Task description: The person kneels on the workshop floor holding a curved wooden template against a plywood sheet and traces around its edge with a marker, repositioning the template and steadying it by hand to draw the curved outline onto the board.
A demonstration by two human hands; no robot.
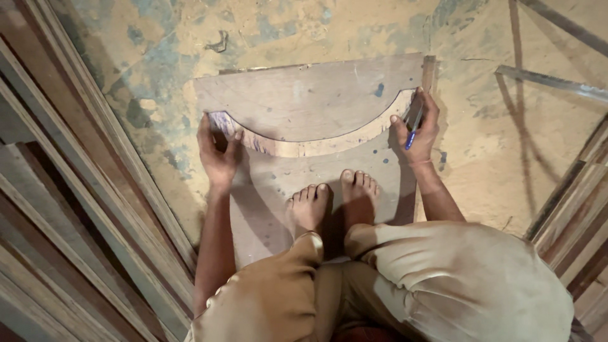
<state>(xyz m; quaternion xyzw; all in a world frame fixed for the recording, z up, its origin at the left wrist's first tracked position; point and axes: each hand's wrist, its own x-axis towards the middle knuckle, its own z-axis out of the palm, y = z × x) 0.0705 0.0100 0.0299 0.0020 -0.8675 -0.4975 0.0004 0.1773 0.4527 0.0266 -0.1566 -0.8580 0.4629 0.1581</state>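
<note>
I count one plywood board (304,101) flat on the dusty floor (506,158), one curved template (304,144) lying across its middle, one blue pen (411,134), and my two bare feet (332,202) planted on the board's near half. The template is a pale arc, sagging toward me, its ends reaching the board's left and right edges, smudged with purple marks. My left hand (218,152) presses its left end, fingers spread and loosely curled. My right hand (417,130) steadies the right end, closed around the pen

One head-worn camera looks steeply down, close over the plywood sheet (304,101).
</note>
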